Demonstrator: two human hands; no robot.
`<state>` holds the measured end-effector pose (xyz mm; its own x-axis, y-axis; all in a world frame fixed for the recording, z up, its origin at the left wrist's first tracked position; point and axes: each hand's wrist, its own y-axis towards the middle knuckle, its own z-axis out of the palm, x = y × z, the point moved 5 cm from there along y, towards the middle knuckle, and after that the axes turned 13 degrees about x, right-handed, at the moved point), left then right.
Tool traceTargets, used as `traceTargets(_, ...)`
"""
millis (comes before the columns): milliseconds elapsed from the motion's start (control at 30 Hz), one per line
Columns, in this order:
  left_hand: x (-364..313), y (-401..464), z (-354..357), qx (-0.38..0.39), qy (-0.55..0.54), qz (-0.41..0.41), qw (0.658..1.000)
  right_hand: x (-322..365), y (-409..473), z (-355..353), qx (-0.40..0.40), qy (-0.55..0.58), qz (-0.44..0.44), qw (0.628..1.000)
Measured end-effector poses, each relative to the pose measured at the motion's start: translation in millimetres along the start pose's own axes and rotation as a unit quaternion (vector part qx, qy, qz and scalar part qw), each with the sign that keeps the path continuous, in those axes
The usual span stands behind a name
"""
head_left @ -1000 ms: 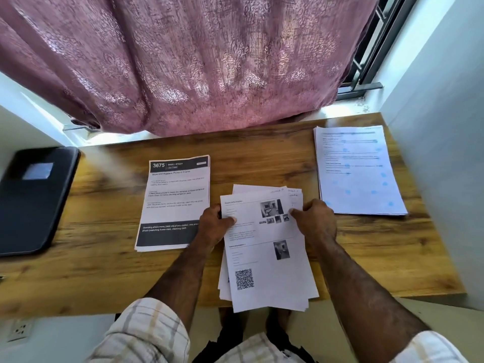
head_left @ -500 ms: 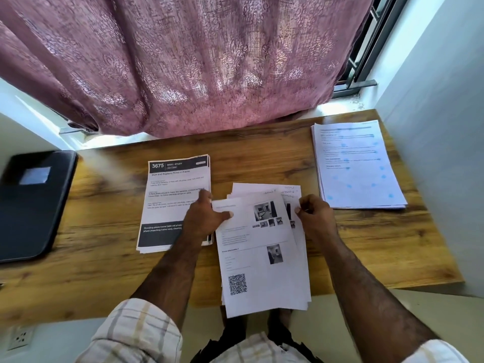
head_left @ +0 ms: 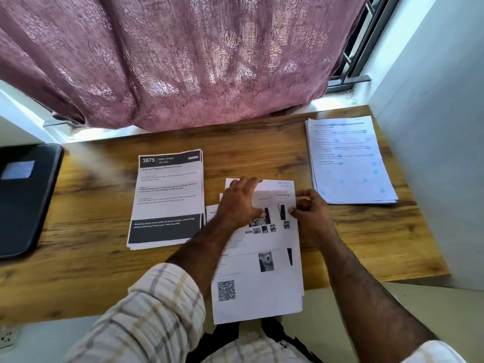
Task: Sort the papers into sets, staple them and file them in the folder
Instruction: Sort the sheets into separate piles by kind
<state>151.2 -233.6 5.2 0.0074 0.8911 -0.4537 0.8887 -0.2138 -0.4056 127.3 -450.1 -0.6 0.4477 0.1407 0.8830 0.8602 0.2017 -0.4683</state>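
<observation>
At the middle of the desk [head_left: 262, 142], the person is working through the loose stack of photo-and-QR-code sheets [head_left: 262, 289], which is overhanging the near edge. Half a second ago the left hand [head_left: 238, 203] was resting toward the black-banded "3675" pile [head_left: 167, 197]; now it is lying back across the top of the central stack, fingers spread and pressing down over the sheets. The right hand [head_left: 311, 210] is pinching the right edge of a top sheet, whose upper corner is lifting or folding over so that handwritten blue section labels are showing. The sheets are fanning further apart than before. That is suggesting the sorting step is still under way, with the labels being read to decide which set each page belongs to; nothing looks stapled yet, and no stapler is in view.

As for containers, the only one is the black folder [head_left: 26, 197] lying closed at the desk's left end, well apart from both hands; whether it is holding anything cannot be told. A third pile, white pages with blue marks [head_left: 348, 163], is sitting at the right end.
</observation>
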Motion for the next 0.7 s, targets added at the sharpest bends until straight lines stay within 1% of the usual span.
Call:
traceTargets(67,3,4,-4,0.01,0.026,0.005,1.0,-2,1,-3,0.006,0.017,0.009,1.0)
traceTargets(133,8,5,-6,0.017,0.035,0.0,0.999,-3,2,-5,0.009,0.011,0.013,1.0)
traceTargets(333,20,5,-10,0.025,0.013,-0.029,0.999,0,10,-3,0.023,-0.036,0.029,0.999)
traceTargets(567,29,9,-22,0.01,-0.006,-0.015,1.0,6,15,-2,-0.001,-0.053,0.019,0.998)
traceTargets(700,32,9,-26,0.014,-0.025,-0.011,1.0,13,15,3,-0.041,-0.13,0.008,0.991)
